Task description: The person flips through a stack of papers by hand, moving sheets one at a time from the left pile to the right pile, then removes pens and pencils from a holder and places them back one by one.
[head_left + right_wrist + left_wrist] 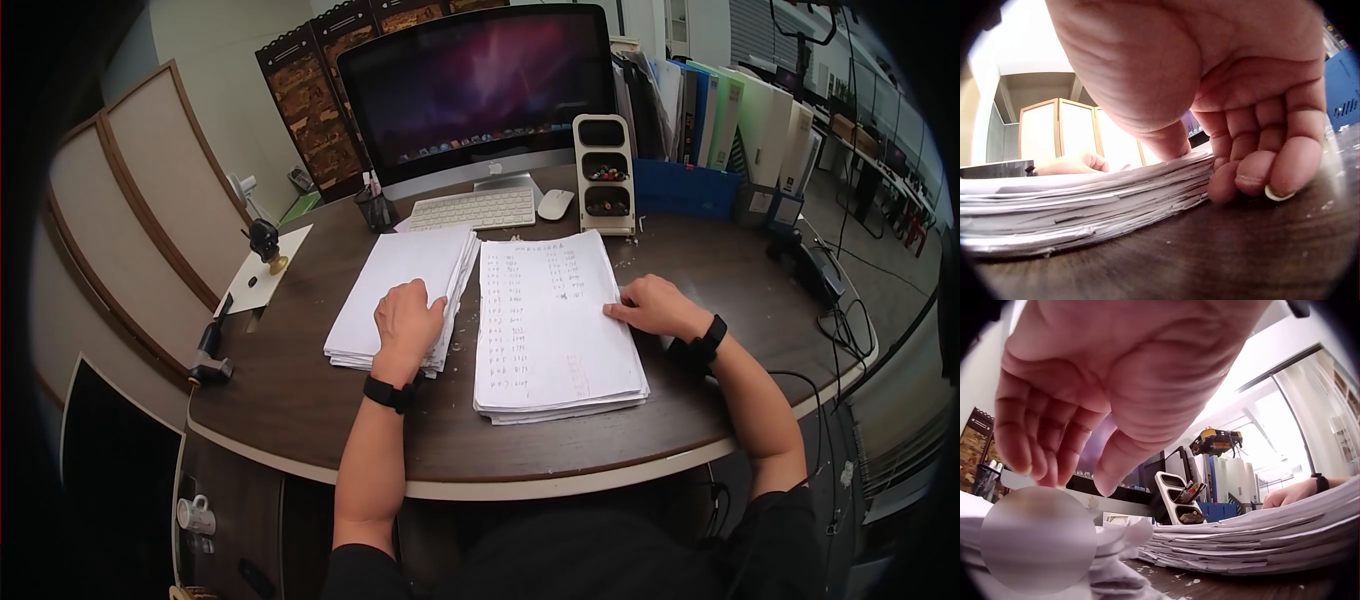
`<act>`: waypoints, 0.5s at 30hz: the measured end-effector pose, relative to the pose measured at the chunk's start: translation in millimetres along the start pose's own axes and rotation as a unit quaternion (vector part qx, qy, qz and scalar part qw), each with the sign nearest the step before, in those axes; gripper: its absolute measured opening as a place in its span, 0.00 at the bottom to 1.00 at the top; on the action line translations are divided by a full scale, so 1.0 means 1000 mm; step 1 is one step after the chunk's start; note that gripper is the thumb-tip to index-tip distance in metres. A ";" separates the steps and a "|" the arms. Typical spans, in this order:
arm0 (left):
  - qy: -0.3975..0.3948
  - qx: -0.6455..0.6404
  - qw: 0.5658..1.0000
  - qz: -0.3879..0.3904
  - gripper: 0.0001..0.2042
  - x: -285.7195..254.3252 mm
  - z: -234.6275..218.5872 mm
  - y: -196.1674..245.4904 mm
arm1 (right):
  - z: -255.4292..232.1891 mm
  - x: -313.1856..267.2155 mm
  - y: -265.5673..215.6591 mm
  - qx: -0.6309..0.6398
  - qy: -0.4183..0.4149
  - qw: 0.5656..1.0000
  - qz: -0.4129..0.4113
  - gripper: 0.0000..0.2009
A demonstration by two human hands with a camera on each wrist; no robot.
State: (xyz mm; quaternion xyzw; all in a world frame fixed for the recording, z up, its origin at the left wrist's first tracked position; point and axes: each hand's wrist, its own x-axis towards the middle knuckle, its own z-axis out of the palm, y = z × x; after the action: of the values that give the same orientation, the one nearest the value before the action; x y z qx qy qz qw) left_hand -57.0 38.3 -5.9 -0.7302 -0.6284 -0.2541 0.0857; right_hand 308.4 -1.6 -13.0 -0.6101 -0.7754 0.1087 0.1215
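Two stacks of white paper lie side by side on the dark desk. My left hand [408, 325] is over the left paper stack [385, 280], palm down, fingers loosely bent; in the left wrist view its fingertips [1060, 478] point down at the sheets, partly behind a blurred disc. On the right paper stack [545, 330], the top sheet carries handwritten columns and a faint red mark. At this stack's right edge my right hand [655, 305] grips the side. The right wrist view has its thumb [1175, 140] on top and its curled fingers [1254, 172] against the sheets' edges.
Behind the stacks stand a keyboard [475, 209], a mouse [555, 204], a monitor [480, 95] and a white organizer [604, 175]. A pen cup [377, 210] is at the back left. Binders [715, 115] and a desk phone [805, 268] are on the right, with cables beside them.
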 end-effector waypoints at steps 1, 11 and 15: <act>0.000 0.000 1.000 0.000 0.16 0.000 0.001 0.000 | 0.000 0.000 0.000 0.000 0.000 1.000 0.000 0.25; -0.103 0.022 0.994 -0.004 0.19 -0.005 0.006 0.005 | 0.001 0.000 0.000 -0.001 0.000 1.000 -0.003 0.24; -0.092 0.025 0.995 0.004 0.17 -0.005 0.007 0.005 | 0.001 0.001 0.001 -0.005 -0.002 1.000 -0.001 0.24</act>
State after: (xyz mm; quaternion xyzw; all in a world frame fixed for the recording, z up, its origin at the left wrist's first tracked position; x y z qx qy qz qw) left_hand -51.0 36.3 -13.1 -0.7507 -0.6367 -0.1698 0.0474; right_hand 309.0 -0.7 -14.0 -0.6096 -0.7769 0.1058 0.1167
